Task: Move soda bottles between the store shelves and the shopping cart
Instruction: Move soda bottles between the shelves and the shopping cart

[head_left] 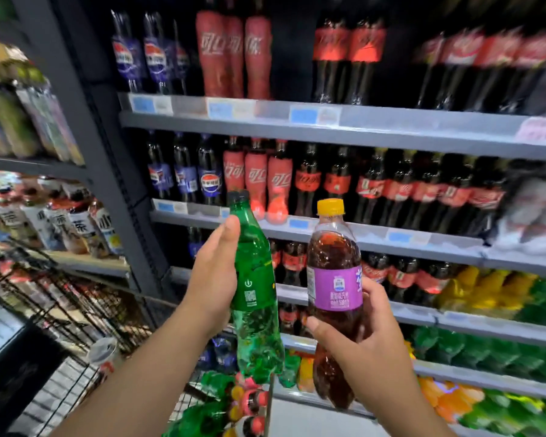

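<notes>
While my left hand (215,279) gripped the green bottle (256,269) and my right hand (369,345) clasped the purple-labelled bottle (334,279), I held both upright, presumably bound for the far shelves (360,129).

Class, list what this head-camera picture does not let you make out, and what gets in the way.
Head view:
- Shelf price tags: motion blur, unreadable.
- Green bottle: left hand covers its side; brand unseen.
- Purple-label bottle: print too small; right hand hides lower body.
- Shopping cart: cut off by left and bottom edges.
</notes>
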